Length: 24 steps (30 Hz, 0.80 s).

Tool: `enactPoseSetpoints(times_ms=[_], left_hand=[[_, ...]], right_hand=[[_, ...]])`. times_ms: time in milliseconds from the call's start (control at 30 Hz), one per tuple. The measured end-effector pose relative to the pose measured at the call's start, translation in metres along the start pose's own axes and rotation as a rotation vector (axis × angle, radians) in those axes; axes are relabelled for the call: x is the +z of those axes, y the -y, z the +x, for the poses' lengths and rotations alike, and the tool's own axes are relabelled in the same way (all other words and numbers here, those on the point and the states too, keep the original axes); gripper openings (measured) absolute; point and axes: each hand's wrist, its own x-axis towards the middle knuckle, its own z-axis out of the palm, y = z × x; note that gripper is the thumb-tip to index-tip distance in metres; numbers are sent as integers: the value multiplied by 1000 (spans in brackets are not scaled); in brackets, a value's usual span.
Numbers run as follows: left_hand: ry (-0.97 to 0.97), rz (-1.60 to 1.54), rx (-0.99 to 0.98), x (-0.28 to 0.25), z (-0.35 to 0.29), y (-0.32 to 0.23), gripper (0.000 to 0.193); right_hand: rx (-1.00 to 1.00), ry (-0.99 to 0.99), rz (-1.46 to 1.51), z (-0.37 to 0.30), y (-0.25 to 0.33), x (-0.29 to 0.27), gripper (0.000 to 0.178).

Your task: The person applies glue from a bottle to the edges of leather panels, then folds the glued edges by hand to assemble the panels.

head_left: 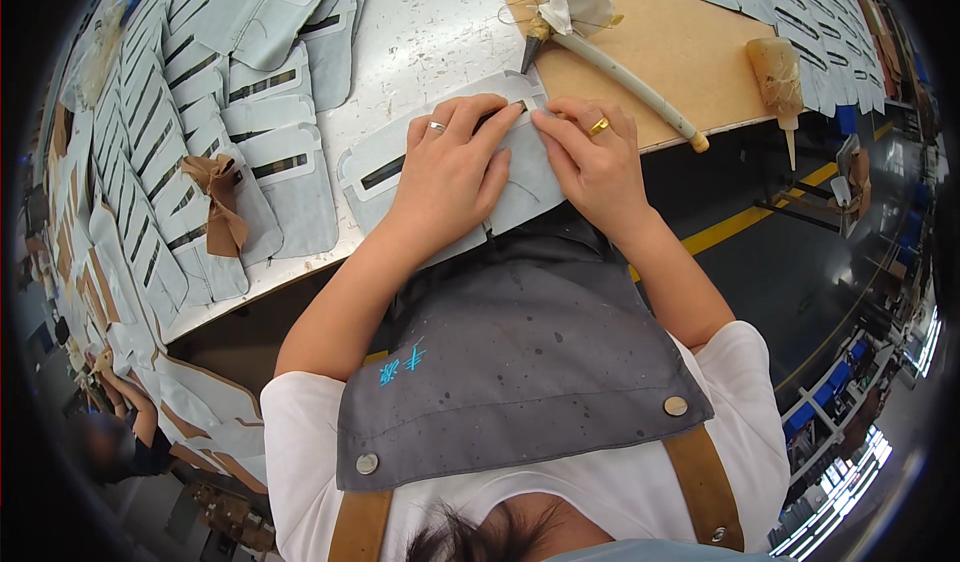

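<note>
A light grey leather-like panel (525, 187) lies at the table's near edge, its lower part reaching over toward my apron. A long slot with a dark strip (382, 174) in it runs across the panel, framed by a paler border. My left hand (452, 167) rests over the slot with bent fingers, holding the panel down; its index fingertip is by the slot's right end. My right hand (600, 157) pinches at the panel's right edge, thumb and index finger close together. The fingers hide part of the slot.
Rows of similar slotted grey panels (265, 92) overlap at the left; more panels (800, 22) lie at the far right. Beyond my hands are a dark cone-tipped applicator (533, 47) and a pale rod (640, 87) on brown board (690, 62). An amber nozzle bottle (776, 77) stands at the right edge.
</note>
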Motion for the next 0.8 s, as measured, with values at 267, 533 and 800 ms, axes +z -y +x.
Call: enactPoseSetpoints(times_ms=[267,533,800], left_hand=[[13,65,-7,2,4,-3,48],[-7,-324,-54,-18,10,14,46],[-77,51,-338,-66,-58,52,43]], right_hand=[[-10,47,-59,2,6,-5,25],[-29,18,-112,2,8,1,26],[-49,82,-153,14,20,-5,26]])
